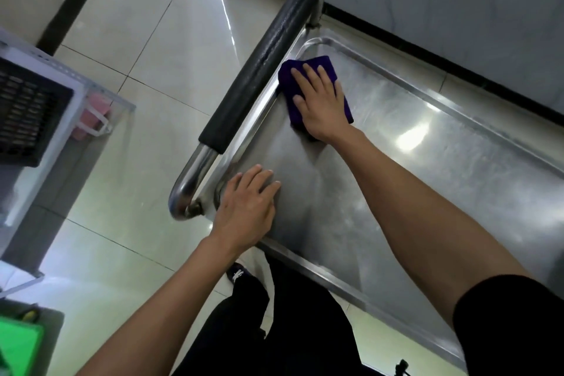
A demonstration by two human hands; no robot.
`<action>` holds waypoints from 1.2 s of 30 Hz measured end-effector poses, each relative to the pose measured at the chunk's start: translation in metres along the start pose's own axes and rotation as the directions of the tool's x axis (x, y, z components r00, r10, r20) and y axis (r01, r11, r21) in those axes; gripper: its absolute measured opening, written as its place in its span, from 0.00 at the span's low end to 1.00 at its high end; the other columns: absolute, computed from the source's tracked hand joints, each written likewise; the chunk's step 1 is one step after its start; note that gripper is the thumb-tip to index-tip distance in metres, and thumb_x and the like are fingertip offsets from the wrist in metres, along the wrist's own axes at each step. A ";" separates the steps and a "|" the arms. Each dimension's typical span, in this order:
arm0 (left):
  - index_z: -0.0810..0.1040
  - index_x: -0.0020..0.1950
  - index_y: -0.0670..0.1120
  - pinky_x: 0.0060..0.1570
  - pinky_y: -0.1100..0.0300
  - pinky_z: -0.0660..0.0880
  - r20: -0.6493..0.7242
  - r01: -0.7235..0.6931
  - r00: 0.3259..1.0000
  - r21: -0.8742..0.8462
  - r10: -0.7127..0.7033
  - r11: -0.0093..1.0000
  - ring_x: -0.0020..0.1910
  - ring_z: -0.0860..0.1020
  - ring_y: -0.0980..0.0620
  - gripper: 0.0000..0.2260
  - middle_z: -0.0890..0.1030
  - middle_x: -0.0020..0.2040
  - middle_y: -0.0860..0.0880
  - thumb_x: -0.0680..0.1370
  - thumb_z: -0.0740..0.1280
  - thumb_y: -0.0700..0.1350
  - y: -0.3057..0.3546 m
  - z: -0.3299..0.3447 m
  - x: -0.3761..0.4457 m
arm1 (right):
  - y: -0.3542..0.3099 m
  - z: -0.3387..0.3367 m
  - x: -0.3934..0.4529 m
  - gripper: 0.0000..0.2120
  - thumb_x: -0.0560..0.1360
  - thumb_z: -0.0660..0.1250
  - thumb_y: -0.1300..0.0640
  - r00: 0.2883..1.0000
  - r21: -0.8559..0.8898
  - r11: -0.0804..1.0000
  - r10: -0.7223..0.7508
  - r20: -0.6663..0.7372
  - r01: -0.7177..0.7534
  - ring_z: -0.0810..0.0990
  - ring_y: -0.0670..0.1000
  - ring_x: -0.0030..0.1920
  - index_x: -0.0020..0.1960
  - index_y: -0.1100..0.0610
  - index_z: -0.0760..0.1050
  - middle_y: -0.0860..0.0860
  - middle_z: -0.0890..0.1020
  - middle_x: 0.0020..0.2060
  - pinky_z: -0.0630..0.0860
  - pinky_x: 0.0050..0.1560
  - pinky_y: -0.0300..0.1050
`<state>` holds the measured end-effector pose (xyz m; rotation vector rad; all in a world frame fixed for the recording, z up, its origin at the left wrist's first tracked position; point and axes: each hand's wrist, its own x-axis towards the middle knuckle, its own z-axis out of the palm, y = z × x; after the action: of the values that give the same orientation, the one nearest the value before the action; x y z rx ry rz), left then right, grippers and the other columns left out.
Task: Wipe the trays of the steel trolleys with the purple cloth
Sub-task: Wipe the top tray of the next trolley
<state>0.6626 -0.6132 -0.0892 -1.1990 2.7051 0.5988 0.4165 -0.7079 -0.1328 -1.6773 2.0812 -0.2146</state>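
**Wiping under way at the handle end of the top tray**

The right hand (320, 101) lies flat on the folded purple cloth (308, 69), fingers straight and slightly spread, pressing it onto the steel tray (412, 177) at the far left corner, just beside the trolley's padded handle (259, 70). The left hand (247, 207) rests palm-down on the near left corner of the same tray, fingers straight and close together, holding nothing; it seems to steady the trolley.

Judging by the cloth's place, the wipe is at the handle end. The metal to the right shows faint streaks and glare, so I cannot tell whether it has been wiped. Any lower trays and any other trolleys are out of view, so most of the job probably remains.
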 end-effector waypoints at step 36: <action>0.76 0.65 0.48 0.62 0.46 0.69 0.063 -0.079 0.995 0.111 0.073 0.991 0.66 0.71 0.44 0.15 0.77 0.64 0.47 0.80 0.60 0.46 0.010 0.045 -0.194 | -0.093 0.103 -0.329 0.30 0.82 0.59 0.48 0.968 -0.189 0.951 0.234 -0.085 -0.246 0.57 0.60 0.77 0.80 0.54 0.54 0.56 0.61 0.78 0.55 0.76 0.60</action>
<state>0.7846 -0.4555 -0.0757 -1.0392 2.7058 0.4747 0.5950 -0.3994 -0.1048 -1.5205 2.3975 0.0214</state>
